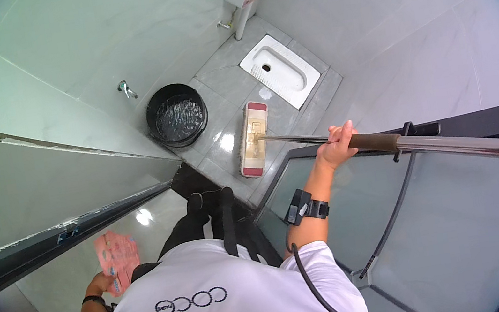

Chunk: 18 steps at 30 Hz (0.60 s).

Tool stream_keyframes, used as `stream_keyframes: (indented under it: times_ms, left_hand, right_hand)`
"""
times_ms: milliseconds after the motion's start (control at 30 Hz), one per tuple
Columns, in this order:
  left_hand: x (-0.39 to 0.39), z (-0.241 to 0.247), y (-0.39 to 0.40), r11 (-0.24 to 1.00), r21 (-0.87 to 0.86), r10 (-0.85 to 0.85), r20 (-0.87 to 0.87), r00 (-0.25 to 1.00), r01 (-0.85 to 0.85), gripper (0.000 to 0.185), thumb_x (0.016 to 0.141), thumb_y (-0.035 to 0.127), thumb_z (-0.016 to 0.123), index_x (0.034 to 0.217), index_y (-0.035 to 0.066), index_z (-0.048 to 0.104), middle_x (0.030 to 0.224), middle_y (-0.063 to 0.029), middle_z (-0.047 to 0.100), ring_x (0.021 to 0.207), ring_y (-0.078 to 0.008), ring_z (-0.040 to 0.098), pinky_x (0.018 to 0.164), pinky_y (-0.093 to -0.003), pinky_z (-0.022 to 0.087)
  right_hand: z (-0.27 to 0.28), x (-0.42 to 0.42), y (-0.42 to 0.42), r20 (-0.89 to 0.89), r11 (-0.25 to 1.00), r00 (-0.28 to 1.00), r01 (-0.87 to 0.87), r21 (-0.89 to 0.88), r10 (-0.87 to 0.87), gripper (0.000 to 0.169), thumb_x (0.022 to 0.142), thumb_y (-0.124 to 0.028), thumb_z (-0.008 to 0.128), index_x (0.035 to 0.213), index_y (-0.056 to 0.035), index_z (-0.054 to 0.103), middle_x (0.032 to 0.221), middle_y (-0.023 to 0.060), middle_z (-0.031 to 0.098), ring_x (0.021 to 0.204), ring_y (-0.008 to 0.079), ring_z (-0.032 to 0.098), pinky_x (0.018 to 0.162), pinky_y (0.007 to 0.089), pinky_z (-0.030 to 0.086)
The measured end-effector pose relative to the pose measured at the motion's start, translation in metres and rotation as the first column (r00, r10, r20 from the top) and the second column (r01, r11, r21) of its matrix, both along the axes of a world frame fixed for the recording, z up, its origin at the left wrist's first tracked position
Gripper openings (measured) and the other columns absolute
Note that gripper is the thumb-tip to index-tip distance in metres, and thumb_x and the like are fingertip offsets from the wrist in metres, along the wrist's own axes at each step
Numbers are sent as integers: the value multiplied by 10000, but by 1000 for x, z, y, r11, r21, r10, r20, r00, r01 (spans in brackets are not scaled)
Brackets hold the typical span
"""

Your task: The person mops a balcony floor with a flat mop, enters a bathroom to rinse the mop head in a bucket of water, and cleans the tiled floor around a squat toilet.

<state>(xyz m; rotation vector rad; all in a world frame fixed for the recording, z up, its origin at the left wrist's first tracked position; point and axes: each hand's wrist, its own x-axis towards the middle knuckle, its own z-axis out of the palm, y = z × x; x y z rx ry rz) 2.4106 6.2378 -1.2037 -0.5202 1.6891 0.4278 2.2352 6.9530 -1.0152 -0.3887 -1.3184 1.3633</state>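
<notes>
My right hand grips the metal pole of a flat mop, just below its brown sleeve. The mop head, cream with dark red ends and a fringe along one side, rests on wet grey floor tiles. Down at the left, my left hand holds a thin pink sheet or pouch that bears printing; its material is unclear. Left of the mop head stands a round black bucket with water in it. A white squat toilet pan is set in the floor beyond.
A chrome tap juts from the wall above the bucket. A frosted glass door with a dark frame stands open at my right, beneath the mop pole. A dark door frame runs along my left. My feet are near the dark threshold.
</notes>
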Motion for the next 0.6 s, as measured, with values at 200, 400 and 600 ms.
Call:
stream_keyframes:
  times_ms: [200, 400, 600]
  left_hand:
    - [29, 39, 31, 937, -59, 347, 29, 937, -345, 466, 762, 369, 617, 1110, 80, 507, 970, -74, 590, 870, -217, 564, 687, -380, 476]
    - [50, 52, 62, 902, 66, 424, 50, 904, -427, 411, 787, 306, 594, 1103, 64, 489, 971, -62, 593, 861, -201, 569, 680, -366, 484]
    - [20, 41, 74, 874, 125, 470, 29, 882, -470, 406, 789, 302, 593, 1101, 65, 489, 971, -61, 593, 860, -199, 570, 681, -363, 484]
  right_hand:
    - [7, -40, 16, -57, 997, 996, -72, 40, 74, 365, 820, -86, 552, 528, -110, 335, 436, -22, 320, 396, 81, 267, 486, 261, 354]
    - [28, -106, 7, -87, 986, 982, -168, 10, 169, 242, 761, -43, 606, 569, -66, 460, 496, 15, 434, 426, 61, 364, 408, 195, 305]
    - [-5, -224, 26, 368, 964, 922, -197, 181, 119, 286, 709, -275, 718, 667, -31, 574, 587, 30, 524, 522, 109, 473, 517, 281, 408]
